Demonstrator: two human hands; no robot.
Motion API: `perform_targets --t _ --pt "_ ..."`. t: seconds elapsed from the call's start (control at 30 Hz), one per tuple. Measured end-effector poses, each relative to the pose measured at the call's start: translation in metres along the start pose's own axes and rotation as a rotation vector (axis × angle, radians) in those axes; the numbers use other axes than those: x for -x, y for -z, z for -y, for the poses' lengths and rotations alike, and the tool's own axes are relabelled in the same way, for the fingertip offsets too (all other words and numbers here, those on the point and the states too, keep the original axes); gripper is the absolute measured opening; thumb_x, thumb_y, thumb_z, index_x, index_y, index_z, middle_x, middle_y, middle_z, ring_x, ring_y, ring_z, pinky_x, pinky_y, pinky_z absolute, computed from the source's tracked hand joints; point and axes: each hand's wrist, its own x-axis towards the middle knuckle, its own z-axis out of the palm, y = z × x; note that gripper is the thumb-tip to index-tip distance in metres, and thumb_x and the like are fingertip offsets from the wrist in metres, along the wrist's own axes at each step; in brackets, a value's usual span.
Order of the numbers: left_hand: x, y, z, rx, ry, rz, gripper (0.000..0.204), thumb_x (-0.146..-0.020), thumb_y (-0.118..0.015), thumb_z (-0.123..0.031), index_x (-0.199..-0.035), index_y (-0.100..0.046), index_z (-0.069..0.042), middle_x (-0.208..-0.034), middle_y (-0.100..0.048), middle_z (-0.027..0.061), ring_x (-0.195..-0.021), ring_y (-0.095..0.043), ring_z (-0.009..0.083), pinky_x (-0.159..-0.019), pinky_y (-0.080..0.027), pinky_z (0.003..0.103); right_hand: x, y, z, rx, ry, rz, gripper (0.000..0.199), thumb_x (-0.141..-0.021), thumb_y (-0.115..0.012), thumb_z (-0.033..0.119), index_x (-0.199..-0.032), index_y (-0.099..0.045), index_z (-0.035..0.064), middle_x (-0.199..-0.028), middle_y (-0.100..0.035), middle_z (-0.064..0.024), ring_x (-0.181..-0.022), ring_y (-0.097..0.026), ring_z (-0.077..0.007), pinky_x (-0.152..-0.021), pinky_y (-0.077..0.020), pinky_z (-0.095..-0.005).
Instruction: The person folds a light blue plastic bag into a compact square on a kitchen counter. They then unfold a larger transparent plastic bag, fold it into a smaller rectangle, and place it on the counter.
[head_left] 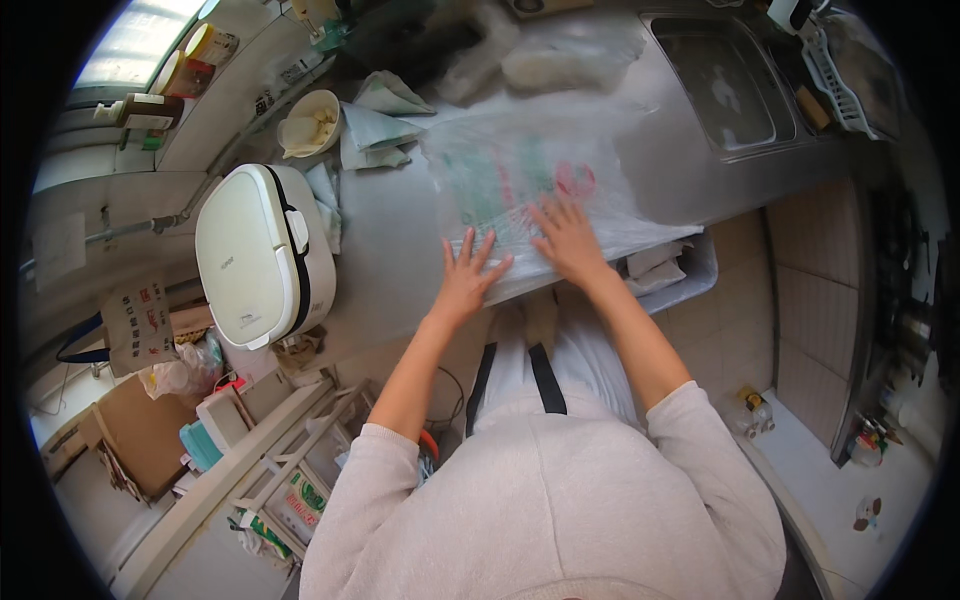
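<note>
The bag [480,175], a thin, see-through sheet with red and green print, lay spread on the desk [380,240] to the right of the cooker [245,255]. It lay broad and low, probably because film so light had no stiffness of its own and took its shape from the metal beneath.

Both hands were on it, fingers fanned and palms down, with nothing seen gripped. The left hand [468,275], nearer the cooker, covered the bag's near corner; the right hand [570,235], farther from the cooker, rested on the printed part. Set apart like that, they likely shared the pressure so the film did not slip (how hard they pressed, I could not tell).

Just beyond the cooker's right side sat some folded bags [378,130], tucked into compact, pointed shapes that presumably stayed closed by their own creases. The bowl [312,102] stood past the cooker's far end, with something pale inside.

Farther right of the cooker, beyond the bag, were blurred clear bundles [570,65], then the sink [760,148]. Also well right of the cooker, the bin [708,270] sat below the desk's edge, its walls containing white packets [655,270].
</note>
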Motion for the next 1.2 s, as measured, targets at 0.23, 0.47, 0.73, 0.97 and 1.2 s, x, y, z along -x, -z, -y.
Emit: perform_targets --t 0.23,0.47,0.73,0.97,1.2 --pt "0.002 0.03 -0.013 0.038 0.031 0.148 0.061 -0.08 -0.062 -0.024 -0.139 -0.049 -0.026 -0.156 -0.023 0.0123 -0.145 -0.011 0.0419 -0.11 -0.008 0.069 -0.033 0.031 -0.029 -0.094 -0.127 -0.179 0.041 -0.085 -0.064 0.021 -0.122 -0.057 0.004 -0.134 -0.049 -0.0171 -0.127 -0.044 -0.0364 -0.104 -0.0379 -0.0443" --pt "0.018 0.013 -0.039 0.166 0.041 0.018 0.064 -0.084 -0.058 -0.055 -0.136 -0.052 -0.019 -0.155 -0.025 0.0158 -0.144 -0.013 0.0399 -0.112 -0.011 0.062 -0.074 -0.006 -0.039 0.09 0.04 -0.177 0.055 -0.086 -0.066 0.03 -0.132 -0.051 0.004 -0.145 -0.04 -0.0166 -0.137 -0.032 -0.036 -0.112 -0.0269 -0.0474" --pt "-0.055 0.059 0.029 0.306 0.344 -0.681 0.045 -0.082 -0.062 -0.006 -0.127 -0.055 -0.009 -0.129 -0.055 0.012 -0.112 -0.053 0.0367 -0.094 -0.042 0.045 -0.123 0.05 -0.061 0.091 0.105 -0.389 0.042 -0.081 -0.068 0.015 -0.122 -0.059 0.0087 -0.132 -0.051 -0.0117 -0.129 -0.042 -0.0321 -0.109 -0.0323 -0.0453" --pt "-0.122 0.088 0.109 0.336 0.303 -0.355 0.054 -0.082 -0.068 -0.017 -0.133 -0.05 -0.014 -0.124 -0.058 0.0058 -0.101 -0.06 0.0272 -0.083 -0.047 0.04 -0.165 0.081 -0.121 0.08 0.261 -0.117 0.021 -0.08 -0.07 0.017 -0.099 -0.066 0.0093 -0.101 -0.065 -0.0043 -0.105 -0.056 -0.0244 -0.1 -0.038 -0.0427" --pt "-0.133 0.091 0.12 0.307 0.301 -0.226 0.037 -0.077 -0.072 -0.017 -0.113 -0.063 -0.016 -0.102 -0.063 0.0004 -0.093 -0.062 0.025 -0.07 -0.048 0.036 -0.162 0.08 -0.113 -0.017 0.316 -0.113 0.019 -0.079 -0.07 0.016 -0.096 -0.066 0.0098 -0.096 -0.065 -0.0048 -0.096 -0.057 -0.0226 -0.087 -0.0423 -0.0378"
